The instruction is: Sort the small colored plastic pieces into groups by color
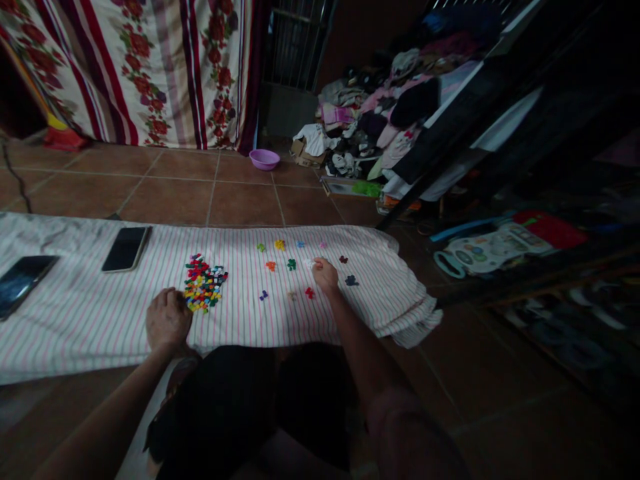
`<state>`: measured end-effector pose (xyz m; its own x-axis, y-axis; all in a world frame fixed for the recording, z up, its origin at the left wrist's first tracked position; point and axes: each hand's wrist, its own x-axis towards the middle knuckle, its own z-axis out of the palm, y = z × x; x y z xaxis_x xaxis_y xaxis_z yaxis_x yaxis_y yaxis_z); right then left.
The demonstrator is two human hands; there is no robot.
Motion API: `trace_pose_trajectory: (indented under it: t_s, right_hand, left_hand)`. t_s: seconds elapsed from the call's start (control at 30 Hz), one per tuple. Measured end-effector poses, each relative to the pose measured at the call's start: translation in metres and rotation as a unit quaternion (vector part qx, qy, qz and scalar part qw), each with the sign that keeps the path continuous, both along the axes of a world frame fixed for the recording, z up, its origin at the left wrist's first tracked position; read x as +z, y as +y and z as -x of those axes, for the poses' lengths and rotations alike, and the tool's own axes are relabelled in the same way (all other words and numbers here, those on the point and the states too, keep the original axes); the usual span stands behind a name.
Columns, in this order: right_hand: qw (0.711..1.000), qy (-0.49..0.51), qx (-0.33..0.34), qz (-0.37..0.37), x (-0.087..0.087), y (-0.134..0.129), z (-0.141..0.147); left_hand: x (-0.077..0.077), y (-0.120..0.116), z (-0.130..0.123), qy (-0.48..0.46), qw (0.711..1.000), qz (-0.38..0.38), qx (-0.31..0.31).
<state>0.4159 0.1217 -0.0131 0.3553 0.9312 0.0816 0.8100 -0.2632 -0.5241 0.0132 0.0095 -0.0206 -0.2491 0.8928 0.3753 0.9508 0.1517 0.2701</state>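
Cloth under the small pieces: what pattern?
The cloth is striped, pink and greyish on white; best in the head view.

Phones (pixel 127 249) left of pile (pixel 205 283) | clusters (pixel 291 265) right of pile | all on cloth (pixel 100 327)

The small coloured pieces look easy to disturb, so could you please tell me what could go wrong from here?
The right hand might nudge the red pieces near its wrist out of their group. The left hand, right beside the mixed pile, could scatter it. A tug on the striped cloth might shift every group at once.
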Motion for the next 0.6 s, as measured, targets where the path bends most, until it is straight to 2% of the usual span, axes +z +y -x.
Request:
trace_pose_trajectory:
  t_s: [0.3,0.6]
  right_hand:
    - [0.999,0.018,0.014,-0.029,-0.015,-0.002,-0.006]
    - [0.997,-0.003,0.063,-0.038,-0.017,0.005,-0.012]
  left_hand:
    - [0.002,0.000,0.000,0.022,1.000,0.021,0.003]
    - [0.003,-0.001,0.000,0.027,0.999,0.030,0.001]
